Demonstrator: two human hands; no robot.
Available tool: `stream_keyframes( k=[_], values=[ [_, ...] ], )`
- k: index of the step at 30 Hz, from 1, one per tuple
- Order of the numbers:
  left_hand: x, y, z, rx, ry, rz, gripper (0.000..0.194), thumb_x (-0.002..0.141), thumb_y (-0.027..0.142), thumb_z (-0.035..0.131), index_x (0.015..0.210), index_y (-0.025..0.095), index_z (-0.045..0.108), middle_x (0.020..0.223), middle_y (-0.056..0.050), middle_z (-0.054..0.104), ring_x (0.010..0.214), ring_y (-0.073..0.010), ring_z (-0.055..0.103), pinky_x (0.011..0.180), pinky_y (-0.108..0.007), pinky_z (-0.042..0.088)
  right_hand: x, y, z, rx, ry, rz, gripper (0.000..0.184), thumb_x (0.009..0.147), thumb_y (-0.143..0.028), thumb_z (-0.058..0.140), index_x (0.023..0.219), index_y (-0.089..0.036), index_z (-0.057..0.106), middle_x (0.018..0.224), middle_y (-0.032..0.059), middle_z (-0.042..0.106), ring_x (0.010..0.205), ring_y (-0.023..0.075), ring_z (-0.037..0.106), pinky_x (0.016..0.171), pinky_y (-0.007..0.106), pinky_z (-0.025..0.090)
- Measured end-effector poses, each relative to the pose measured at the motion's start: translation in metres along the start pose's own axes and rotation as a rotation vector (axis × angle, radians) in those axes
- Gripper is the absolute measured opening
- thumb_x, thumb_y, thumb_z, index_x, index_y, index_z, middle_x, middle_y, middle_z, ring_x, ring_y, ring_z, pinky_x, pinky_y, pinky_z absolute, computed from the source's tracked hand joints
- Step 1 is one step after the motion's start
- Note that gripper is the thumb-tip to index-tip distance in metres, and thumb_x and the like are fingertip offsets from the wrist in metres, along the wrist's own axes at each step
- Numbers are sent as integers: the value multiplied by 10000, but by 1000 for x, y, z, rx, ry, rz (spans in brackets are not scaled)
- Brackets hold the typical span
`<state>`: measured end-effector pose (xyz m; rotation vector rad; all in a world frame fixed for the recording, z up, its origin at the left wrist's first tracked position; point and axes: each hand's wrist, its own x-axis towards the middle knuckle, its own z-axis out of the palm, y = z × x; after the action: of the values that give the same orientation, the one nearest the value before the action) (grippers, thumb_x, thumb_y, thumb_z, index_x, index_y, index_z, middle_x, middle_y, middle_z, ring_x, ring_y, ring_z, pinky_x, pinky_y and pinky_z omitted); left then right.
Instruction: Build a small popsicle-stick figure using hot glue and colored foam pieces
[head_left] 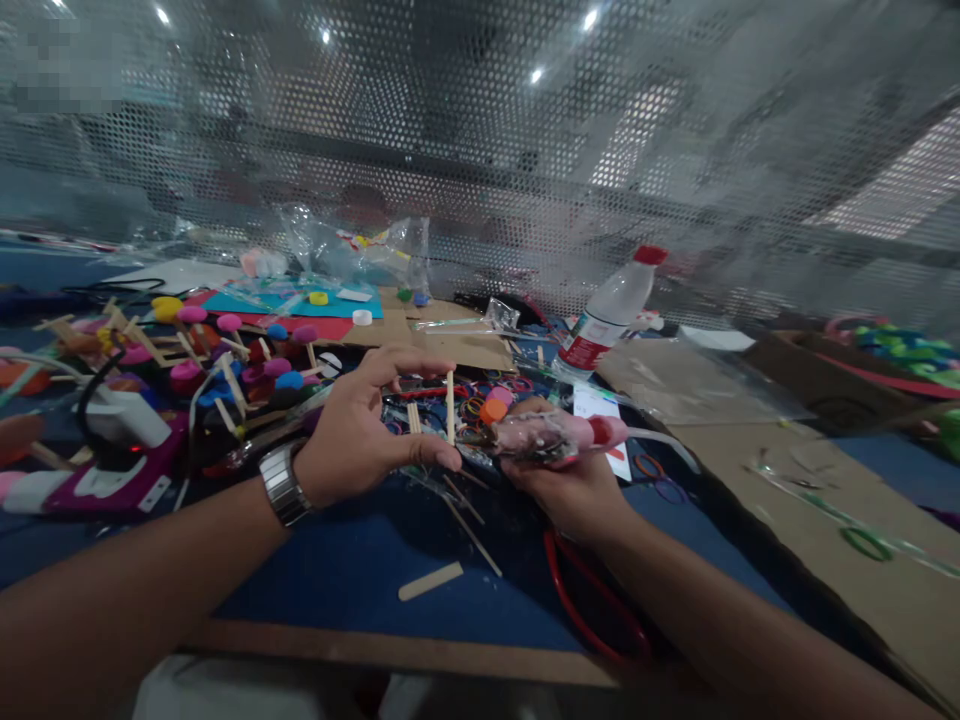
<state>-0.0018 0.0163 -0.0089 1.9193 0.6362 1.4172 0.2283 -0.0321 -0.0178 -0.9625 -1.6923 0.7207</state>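
While a tall grey perforated screen (pixel 450 130) is rising across the room ahead of you, a flat blue tabletop (pixel 337 590) is spreading beneath your forearms, crowded towards the back and left. A brown cardboard sheet (pixel 765 460) is covering much of its right side. Beyond your hands, a clear plastic bottle with a red cap and red label (pixel 600 310) is leaning in view, probably from the lens's wide angle. At your left, a purple power strip (pixel 172 455) is resting beside a cluster of bright rounded pieces on wooden sticks (pixel 193 314).

Your right hand (pixel 577 500) is wrapping around a pink glue gun with a smeared, crusted front (pixel 555 437), its nozzle aiming left; some of your fingers are hidden under it. Your left hand (pixel 349 420) is pinching a short pale wooden stick (pixel 451 405) upright, thumb below and a finger above, likely so its length is staying exposed to the nozzle. The stick is sitting just beside the nozzle; whether they are touching, you cannot tell. Nearer you, a flat round-ended wooden piece (pixel 431 581) is lying loose.
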Motion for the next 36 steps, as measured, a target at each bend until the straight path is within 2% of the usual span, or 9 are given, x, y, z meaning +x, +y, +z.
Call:
stream_keyframes(
  k=[5,14,21,29,36],
  values=[
    [0,-1,1,-31,4,7,699,512,571,937,1123,272,775,1117,-85,722,1040,-266,610,924,-389,464,1,-3,1,7,10,66,109,680,-215,693,778,-247,658,826,37,695,730,221,631,666,359,539],
    [0,0,0,-26,-6,-3,691,518,565,938,1123,274,776,1126,-88,721,1057,-278,610,934,-396,465,1,-4,2,15,25,99,149,656,-249,696,781,-246,615,777,24,637,681,204,579,622,344,500],
    [-1,2,1,-56,1,-4,696,503,541,953,1125,282,784,1116,-85,717,1055,-275,617,957,-400,473,2,-4,1,7,46,87,147,642,-224,693,767,-242,618,765,7,624,690,198,591,646,342,517],
    [0,4,2,-73,-1,-18,689,489,536,962,1106,277,799,1116,-93,704,1059,-282,621,977,-413,476,2,-5,2,32,29,149,196,622,-235,676,791,-250,577,726,-7,591,644,193,549,606,331,465],
    [0,6,3,-71,1,-22,675,491,540,959,1095,282,804,1107,-95,700,1048,-284,616,985,-432,475,3,-7,3,20,33,143,181,612,-237,663,765,-247,567,712,-8,566,632,180,517,568,312,436]
  ],
)
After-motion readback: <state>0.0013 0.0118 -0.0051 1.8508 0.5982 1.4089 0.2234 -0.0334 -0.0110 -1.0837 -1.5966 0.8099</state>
